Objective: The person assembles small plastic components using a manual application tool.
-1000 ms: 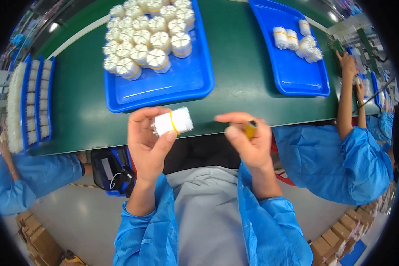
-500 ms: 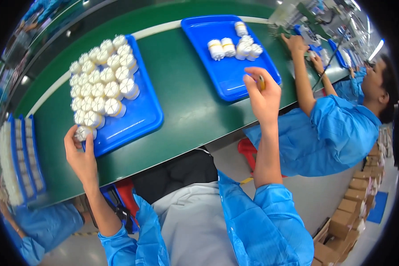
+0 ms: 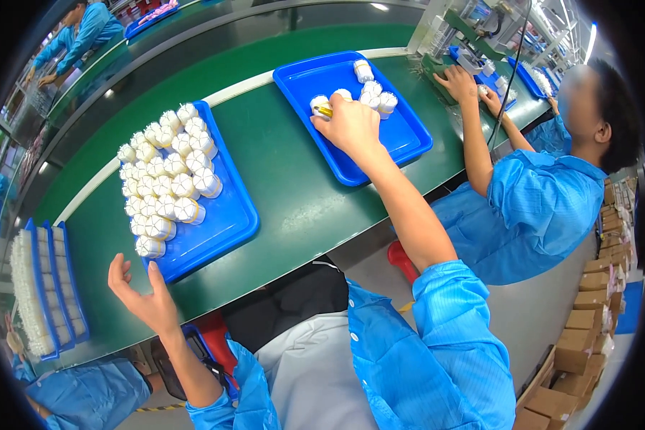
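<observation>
My left hand (image 3: 145,297) is open beside the near corner of the left blue tray (image 3: 240,228), its fingers spread and holding nothing. Rows of white ribbed cylindrical parts with yellow bands (image 3: 173,165) stand grouped in that tray; the nearest single part (image 3: 150,246) is just beyond my fingertips. Over the right blue tray (image 3: 349,170), my right hand (image 3: 352,127) is closed around a thin yellow pen-like tool (image 3: 324,112). Its fingers are at a white cylinder (image 3: 318,103) and partly cover another; whether they grip either one is hidden.
Several more white cylinders (image 3: 378,100) stand in the right tray. Stacked blue trays (image 3: 50,287) of white parts are at the far left. A co-worker in blue (image 3: 545,193) works at a bench machine (image 3: 473,43) on the right. The green table's front edge (image 3: 301,261) runs before me.
My right hand has moved left and down onto the cylinders in the right tray. My left hand has let go of the corner cylinder and drawn back. The view has shifted slightly.
</observation>
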The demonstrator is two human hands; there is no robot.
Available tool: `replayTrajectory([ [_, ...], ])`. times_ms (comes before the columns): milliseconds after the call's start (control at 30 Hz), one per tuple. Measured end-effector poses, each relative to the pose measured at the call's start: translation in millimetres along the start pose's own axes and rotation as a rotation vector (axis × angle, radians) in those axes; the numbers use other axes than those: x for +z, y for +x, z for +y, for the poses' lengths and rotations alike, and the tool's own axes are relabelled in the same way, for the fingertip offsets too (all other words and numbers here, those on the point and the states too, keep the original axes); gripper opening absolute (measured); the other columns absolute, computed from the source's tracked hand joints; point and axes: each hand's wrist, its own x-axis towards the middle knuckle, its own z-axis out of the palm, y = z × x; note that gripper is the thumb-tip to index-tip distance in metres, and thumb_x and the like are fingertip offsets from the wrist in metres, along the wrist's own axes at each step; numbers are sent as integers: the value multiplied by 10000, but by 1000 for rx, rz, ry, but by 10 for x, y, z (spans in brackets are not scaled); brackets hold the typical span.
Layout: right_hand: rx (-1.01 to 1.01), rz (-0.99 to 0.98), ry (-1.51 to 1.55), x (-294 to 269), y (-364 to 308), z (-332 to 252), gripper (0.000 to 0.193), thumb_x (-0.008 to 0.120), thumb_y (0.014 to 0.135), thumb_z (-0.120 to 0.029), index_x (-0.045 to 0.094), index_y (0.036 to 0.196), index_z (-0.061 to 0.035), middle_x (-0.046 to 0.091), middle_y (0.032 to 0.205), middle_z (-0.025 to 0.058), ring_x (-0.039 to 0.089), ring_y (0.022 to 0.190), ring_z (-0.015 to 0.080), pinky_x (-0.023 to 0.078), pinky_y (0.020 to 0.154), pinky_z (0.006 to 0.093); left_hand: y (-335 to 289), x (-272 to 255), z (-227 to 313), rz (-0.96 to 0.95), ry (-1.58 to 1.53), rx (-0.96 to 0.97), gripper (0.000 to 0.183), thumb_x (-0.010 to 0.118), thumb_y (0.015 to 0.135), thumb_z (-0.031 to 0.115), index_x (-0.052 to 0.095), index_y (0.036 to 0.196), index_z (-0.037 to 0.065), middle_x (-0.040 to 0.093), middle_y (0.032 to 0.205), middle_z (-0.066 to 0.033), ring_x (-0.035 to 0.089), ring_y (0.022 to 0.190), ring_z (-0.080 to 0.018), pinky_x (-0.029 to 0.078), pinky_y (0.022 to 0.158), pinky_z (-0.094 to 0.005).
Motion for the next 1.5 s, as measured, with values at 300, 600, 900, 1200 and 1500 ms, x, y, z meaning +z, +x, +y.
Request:
replayTrajectory([
  [300, -18, 58, 338, -319, -491, -82, 331, 721, 722, -299, 685, 936, -49, 687, 884, 136, 681, 817, 323, 537, 718, 416, -153, 62, 592, -113, -415, 173, 464, 690, 801, 56, 533, 1233, -1, 505, 1302, -170, 527, 1134, -250, 433, 963, -369],
  [600, -451, -360, 908, -762, -1287, -635, 383, 787, 646, -140, 659, 988, -25, 592, 864, 48, 477, 606, 128, 360, 535, 270, -118, 495, 1167, -606, -494, 347, 621, 777, 647, 24, 569, 1231, 7, 593, 1185, -196, 588, 1078, -355, 480, 908, -414],
  [900, -241, -458, 1269, -539, -1568, -684, 471, 808, 712, -139, 635, 1127, 1, 639, 917, 53, 437, 592, 49, 350, 523, 219, -323, 433, 1101, -557, -637, 37, 393, 771, 724, 27, 613, 1083, 11, 672, 968, -108, 671, 844, -179, 527, 731, -296],
  [1200, -56, -437, 1563, -451, -1655, -665, 361, 686, 816, -33, 621, 1167, 22, 650, 832, 31, 375, 547, -28, 281, 487, 177, -495, 494, 905, -858, -1520, -669, 424, 630, 933, 239, 449, 1234, 1, 655, 1048, -208, 657, 781, -191, 541, 653, -307],
  [1500, -2, -425, 1663, -307, -1711, -612, 263, 631, 901, -77, 610, 1128, 55, 646, 830, 56, 455, 616, 4, 351, 561, 181, -575, 566, 920, -902, -2005, -696, 450, 638, 924, 288, 444, 1243, 35, 600, 1136, -281, 658, 943, -296, 567, 725, -364],
])
